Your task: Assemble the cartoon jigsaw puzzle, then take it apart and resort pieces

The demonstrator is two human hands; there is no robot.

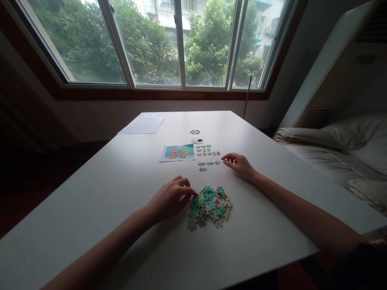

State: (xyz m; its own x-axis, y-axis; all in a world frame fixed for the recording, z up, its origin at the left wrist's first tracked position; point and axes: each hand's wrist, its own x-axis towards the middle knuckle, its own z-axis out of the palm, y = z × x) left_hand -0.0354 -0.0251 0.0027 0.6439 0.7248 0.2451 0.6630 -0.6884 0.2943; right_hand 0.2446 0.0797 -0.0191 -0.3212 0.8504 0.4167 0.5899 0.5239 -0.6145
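Note:
A loose pile of jigsaw puzzle pieces [210, 206], mostly teal and bare cardboard backs, lies on the white table. At its left edge is my left hand [173, 198], index finger stretched out to touch the pile, the other fingers loosely bent. Farther back, several puzzle pieces [208, 153] are laid out in short rows. Just right of the lower row's end piece [217, 162] rests my right hand [238, 165], its fingers a little apart and nothing visible in them. A printed cartoon picture [177, 153] lies left of the rows.
Two round dark-and-white discs [197, 141] lie behind the rows on the table [121, 185]. White paper sheets [141, 124] are at the far left corner. A sofa [326, 149] stands to the right, and a window [157, 48] lies beyond the far edge.

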